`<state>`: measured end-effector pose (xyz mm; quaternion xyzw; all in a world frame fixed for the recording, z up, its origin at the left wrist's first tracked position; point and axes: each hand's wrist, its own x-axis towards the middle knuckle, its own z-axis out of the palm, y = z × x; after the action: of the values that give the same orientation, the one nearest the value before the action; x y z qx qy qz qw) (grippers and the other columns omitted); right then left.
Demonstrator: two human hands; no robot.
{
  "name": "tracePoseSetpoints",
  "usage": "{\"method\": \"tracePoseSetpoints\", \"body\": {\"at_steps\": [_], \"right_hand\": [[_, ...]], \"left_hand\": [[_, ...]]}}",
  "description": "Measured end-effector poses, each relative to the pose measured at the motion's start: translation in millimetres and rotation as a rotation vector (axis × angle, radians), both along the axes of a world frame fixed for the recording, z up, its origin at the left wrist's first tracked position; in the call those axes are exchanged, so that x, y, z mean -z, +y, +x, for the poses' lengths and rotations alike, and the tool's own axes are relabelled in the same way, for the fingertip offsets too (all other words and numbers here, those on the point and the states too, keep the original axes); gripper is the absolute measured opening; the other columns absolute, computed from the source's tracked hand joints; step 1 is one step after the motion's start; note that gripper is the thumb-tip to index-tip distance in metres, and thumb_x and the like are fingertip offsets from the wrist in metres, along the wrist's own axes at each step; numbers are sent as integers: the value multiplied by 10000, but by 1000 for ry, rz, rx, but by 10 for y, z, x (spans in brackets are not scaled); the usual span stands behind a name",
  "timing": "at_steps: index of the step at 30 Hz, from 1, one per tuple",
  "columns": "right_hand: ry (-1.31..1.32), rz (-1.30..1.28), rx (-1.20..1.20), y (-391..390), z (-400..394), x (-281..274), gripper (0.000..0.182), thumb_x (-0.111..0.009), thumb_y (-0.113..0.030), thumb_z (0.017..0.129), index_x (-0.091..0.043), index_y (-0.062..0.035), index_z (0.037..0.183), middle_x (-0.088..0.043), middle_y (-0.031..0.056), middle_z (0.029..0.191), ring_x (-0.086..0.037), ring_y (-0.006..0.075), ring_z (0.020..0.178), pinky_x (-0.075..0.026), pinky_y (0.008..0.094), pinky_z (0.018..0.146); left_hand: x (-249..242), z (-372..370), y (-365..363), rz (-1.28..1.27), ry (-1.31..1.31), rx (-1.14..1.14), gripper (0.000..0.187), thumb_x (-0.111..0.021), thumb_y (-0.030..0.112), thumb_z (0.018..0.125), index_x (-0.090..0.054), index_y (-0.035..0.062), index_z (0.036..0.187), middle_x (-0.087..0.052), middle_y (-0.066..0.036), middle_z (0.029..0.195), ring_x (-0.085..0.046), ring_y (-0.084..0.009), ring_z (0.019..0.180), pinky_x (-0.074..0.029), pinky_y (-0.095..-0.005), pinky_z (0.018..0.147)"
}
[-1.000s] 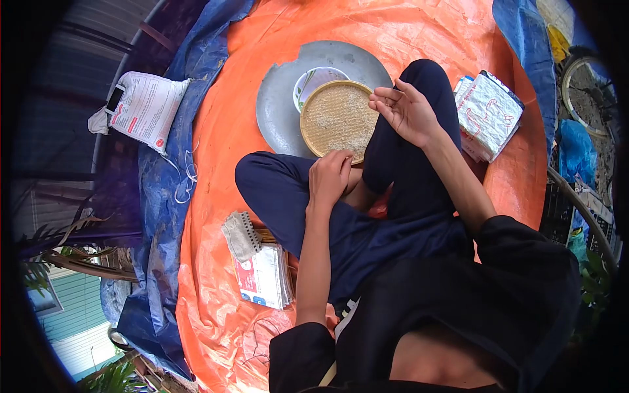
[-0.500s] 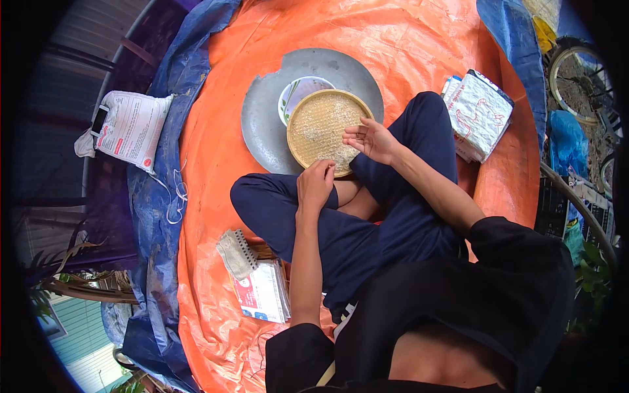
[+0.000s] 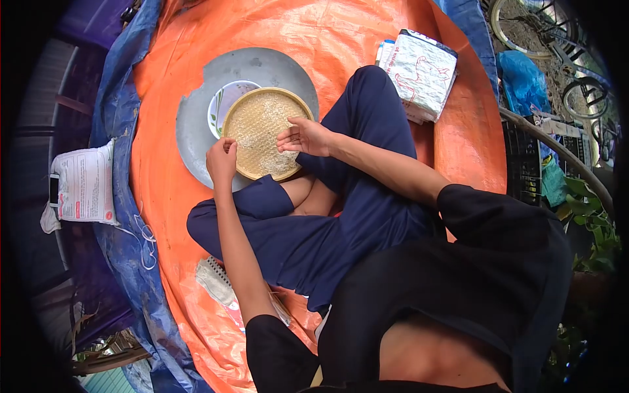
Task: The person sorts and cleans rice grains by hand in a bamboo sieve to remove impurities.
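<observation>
A round woven bamboo tray with a raised rim holds scattered pale grains that look like rice. It sits over a white bowl with a leaf pattern, on a wide grey metal tray with a broken edge. My left hand is at the bamboo tray's left rim, fingertips pinched together; whatever is between them is too small to make out. Above the tray's right side, my right hand is open, palm turned up and fingers stretched out, with nothing visible in it.
An orange tarp lies under my crossed legs, bordered by blue tarp. A white printed sack with a phone-like object is at left. Folded sacks lie at right; a spiral notebook is near my left arm.
The whole view has shifted, so the trays appear further left. My left hand has moved from the bamboo tray's near rim to its left rim. My right hand stays over the tray, open.
</observation>
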<state>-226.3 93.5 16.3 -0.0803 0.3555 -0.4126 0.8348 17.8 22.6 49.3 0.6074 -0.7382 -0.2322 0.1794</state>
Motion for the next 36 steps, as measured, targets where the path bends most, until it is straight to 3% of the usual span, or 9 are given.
{"method": "tracePoseSetpoints", "body": {"at_steps": [14,22,25,28,31,36], "right_hand": [[75,-8,-21,-94,40,231,562,-359,-441,992,-592,70,973,-636,176,935,-648,235,912,-538,311,862],[153,-28,-80,-66,60,256,542,-384,-426,988,-582,79,983,-641,187,931,-653,236,893,-542,306,845],[295,19,-94,23,12,273,486,-385,-353,988,-563,100,1001,-634,205,944,-657,249,883,-550,314,825],[272,89,-7,130,-103,293,395,-401,-246,972,-542,120,1014,-624,222,956,-660,281,872,-561,336,802],[408,174,222,252,-138,256,338,-427,-180,948,-528,133,1023,-615,230,957,-660,312,872,-565,352,798],[258,105,217,284,-224,312,332,-457,-178,940,-533,140,999,-612,227,937,-660,322,872,-561,353,825]], "left_hand": [[491,-303,-156,-277,-34,-33,151,-624,165,859,-656,76,977,-654,-75,929,-655,-259,803,-499,-386,705],[554,-305,-292,-282,-49,-48,154,-623,173,857,-653,79,975,-647,-65,911,-652,-253,787,-505,-378,700],[553,-328,-310,-246,-20,-61,149,-621,171,855,-657,75,963,-645,-66,886,-653,-245,773,-503,-376,694],[565,-306,-325,-254,29,-55,137,-616,173,858,-667,67,927,-643,-71,872,-651,-243,764,-498,-376,686],[562,-301,-310,-270,33,-47,129,-614,174,858,-678,72,905,-640,-75,868,-647,-247,763,-496,-382,686],[526,-356,-324,-248,-71,-67,136,-613,195,856,-693,87,878,-635,-91,869,-634,-284,781,-493,-410,700]]}}
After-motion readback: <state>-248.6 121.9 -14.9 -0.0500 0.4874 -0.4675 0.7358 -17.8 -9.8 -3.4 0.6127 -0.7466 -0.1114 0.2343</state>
